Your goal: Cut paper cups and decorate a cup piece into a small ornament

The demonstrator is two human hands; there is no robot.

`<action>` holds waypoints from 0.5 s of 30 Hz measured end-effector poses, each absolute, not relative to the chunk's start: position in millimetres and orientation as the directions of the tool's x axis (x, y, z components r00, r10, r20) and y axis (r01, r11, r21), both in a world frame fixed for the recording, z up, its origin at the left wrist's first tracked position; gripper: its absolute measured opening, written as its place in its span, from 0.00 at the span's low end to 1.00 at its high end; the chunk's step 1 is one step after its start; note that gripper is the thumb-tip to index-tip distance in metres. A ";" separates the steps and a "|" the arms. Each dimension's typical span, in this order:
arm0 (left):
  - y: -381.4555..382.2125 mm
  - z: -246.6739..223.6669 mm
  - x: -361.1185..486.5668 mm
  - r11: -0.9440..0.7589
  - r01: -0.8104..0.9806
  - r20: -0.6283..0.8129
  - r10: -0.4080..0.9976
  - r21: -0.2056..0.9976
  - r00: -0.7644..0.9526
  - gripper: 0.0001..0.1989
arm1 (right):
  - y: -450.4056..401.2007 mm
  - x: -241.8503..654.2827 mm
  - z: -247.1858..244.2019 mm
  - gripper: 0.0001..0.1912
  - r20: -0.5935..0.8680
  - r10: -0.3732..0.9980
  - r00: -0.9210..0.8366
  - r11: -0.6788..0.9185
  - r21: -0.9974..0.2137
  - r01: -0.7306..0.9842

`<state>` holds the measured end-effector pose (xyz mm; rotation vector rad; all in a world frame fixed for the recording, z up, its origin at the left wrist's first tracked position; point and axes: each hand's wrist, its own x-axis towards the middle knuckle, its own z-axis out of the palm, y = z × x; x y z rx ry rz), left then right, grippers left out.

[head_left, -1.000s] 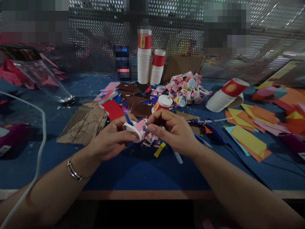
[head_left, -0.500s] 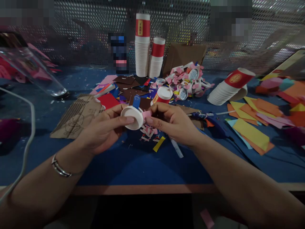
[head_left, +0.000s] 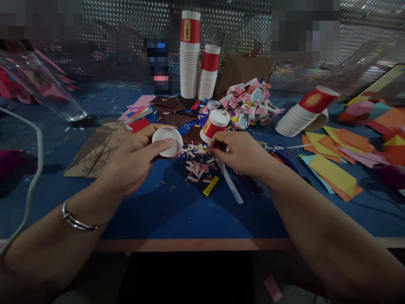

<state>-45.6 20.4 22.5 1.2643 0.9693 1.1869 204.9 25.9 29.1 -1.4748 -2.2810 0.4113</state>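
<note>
My left hand point(head_left: 126, 158) grips a shallow white paper-cup bottom point(head_left: 167, 145), thumb inside it and fingers behind. A blue paper tab point(head_left: 184, 128) sticks out from the piece at its upper right. My right hand point(head_left: 238, 152) is apart from that piece, just in front of an upside-down red and white paper cup point(head_left: 215, 125). Its fingers are loosely curled, and I see nothing between them. Under this hand runs a translucent stick point(head_left: 232, 185). Pink and white paper scraps point(head_left: 198, 166) and a yellow strip point(head_left: 211, 186) lie between the hands.
Stacked paper cups point(head_left: 190, 63) stand at the back; another stack point(head_left: 303, 114) leans at the right. Beside them is a heap of decorated cup bottoms point(head_left: 249, 105). Coloured paper point(head_left: 335, 169), a dark blue tool point(head_left: 287, 162), a cardboard piece point(head_left: 98, 147) and a clear bottle point(head_left: 47, 88) surround the work.
My right hand has come off the cup bottom and its pink tab and moved right. My left hand has shifted left and slightly up with the cup bottom; the pink tab no longer shows.
</note>
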 end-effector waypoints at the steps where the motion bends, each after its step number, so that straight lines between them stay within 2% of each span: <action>1: 20.8 21.8 -46.6 -0.080 -0.109 0.096 0.983 0.991 0.155 0.07 | 25.6 205.5 30.1 0.04 0.139 0.913 -0.383 0.406 -0.403 0.820; 4: 21.2 20.7 -48.5 -0.105 -0.071 0.114 0.983 0.992 0.144 0.15 | 23.1 210.2 36.7 0.04 0.164 0.910 -0.380 0.414 -0.330 0.849; 9: 21.1 15.6 -47.5 -0.160 -0.003 0.158 0.975 0.987 0.154 0.23 | 11.2 239.9 50.5 0.07 0.163 0.960 -0.226 0.271 -0.348 0.897; 12: 22.0 15.1 -47.9 -0.151 -0.093 0.161 0.981 0.984 0.107 0.20 | -3.2 273.3 47.3 0.10 0.187 0.981 -0.057 0.113 -0.310 0.944; 15: 23.2 19.5 -48.7 -0.173 -0.211 0.186 0.982 0.962 0.043 0.12 | -18.8 311.1 30.8 0.12 0.221 0.969 0.108 -0.035 -0.313 0.949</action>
